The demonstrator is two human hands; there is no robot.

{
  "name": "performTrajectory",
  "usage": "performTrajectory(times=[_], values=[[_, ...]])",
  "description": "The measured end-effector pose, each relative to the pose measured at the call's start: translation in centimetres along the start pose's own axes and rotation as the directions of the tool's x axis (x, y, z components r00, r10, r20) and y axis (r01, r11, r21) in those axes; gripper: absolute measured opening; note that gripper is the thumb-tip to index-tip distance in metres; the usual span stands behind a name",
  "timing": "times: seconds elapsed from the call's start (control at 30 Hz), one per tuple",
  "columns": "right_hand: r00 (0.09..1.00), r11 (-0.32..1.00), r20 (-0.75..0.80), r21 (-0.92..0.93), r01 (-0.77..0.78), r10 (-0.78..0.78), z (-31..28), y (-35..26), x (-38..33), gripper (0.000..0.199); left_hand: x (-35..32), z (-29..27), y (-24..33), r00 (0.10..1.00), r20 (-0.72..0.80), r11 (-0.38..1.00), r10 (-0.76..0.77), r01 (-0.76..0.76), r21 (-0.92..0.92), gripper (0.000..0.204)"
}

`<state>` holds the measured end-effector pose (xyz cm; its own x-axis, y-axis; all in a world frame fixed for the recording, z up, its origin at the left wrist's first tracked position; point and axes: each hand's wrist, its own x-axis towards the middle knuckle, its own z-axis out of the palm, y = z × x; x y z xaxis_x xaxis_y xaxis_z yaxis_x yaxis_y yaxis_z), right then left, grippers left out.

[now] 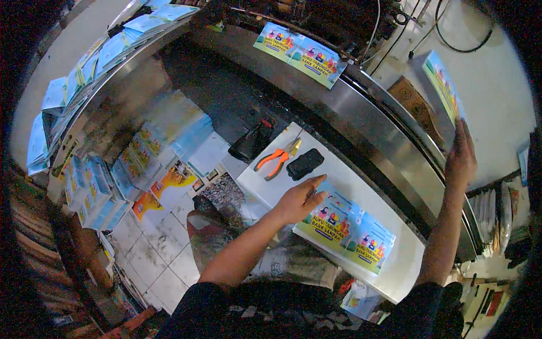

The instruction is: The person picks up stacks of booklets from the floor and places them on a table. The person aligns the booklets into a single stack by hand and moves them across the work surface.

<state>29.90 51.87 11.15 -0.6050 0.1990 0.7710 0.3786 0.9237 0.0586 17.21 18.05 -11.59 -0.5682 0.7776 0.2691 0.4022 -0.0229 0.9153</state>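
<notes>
My left hand [300, 199] lies flat on the left end of a colourful printed sheet [353, 231] that rests on a white board [395, 265] in front of me. Its fingers point toward the far right and hold nothing. My right hand [462, 159] is raised at the right, fingers up against the edge of a thick stack of the same printed sheets [443, 90] that stands on the machine's right side. Orange-handled pliers [276, 158] and a black pouch [305, 164] lie on the white board just beyond my left hand.
A steel machine bed [361, 121] curves across the middle, with another printed sheet [299, 55] lying at its far side. Stacks of printed booklets [93, 186] fill the left, on the tiled floor and on a shelf [84, 73]. A black bag [251, 142] sits left of the pliers.
</notes>
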Motion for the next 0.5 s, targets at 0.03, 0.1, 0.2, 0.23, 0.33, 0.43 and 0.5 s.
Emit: performTrajectory(times=[0.03,0.1,0.2,0.23,0.33,0.43,0.5], values=[[0.998,0.992,-0.024,-0.115,0.057,-0.060,1.0,0.8,0.7,0.043,0.3,0.3,0.6,1.000,0.010,1.000,-0.017,0.017,-0.001,0.056],[0.992,0.966,0.053,-0.227,0.120,-0.111,5.8,2.0,0.0,0.048,-0.1,-0.1,0.7,0.998,0.000,0.998,-0.057,0.057,0.027,0.056],[0.924,0.979,0.381,-0.198,0.058,0.022,8.5,0.5,-3.1,0.043,0.6,0.2,0.5,0.997,0.064,0.996,-0.036,0.031,0.080,0.051],[0.953,0.988,0.280,-0.072,0.139,-0.114,9.6,1.7,-5.1,0.037,1.1,0.6,0.6,0.997,0.069,0.996,-0.017,0.012,0.084,0.050],[0.879,0.988,0.475,0.119,-0.103,0.035,7.9,-1.4,-9.4,0.034,0.6,0.4,0.5,0.999,0.042,0.999,-0.028,0.026,0.047,0.048],[0.668,0.984,0.744,0.095,-0.148,0.028,2.3,-8.6,-14.0,0.050,-0.1,-0.2,0.5,0.998,0.008,0.998,-0.063,0.063,-0.014,0.047],[0.544,0.947,0.818,0.297,-0.124,-0.185,-1.0,-11.6,-18.0,0.068,0.1,-0.4,0.8,0.988,0.042,0.987,-0.149,0.151,-0.058,0.054]])
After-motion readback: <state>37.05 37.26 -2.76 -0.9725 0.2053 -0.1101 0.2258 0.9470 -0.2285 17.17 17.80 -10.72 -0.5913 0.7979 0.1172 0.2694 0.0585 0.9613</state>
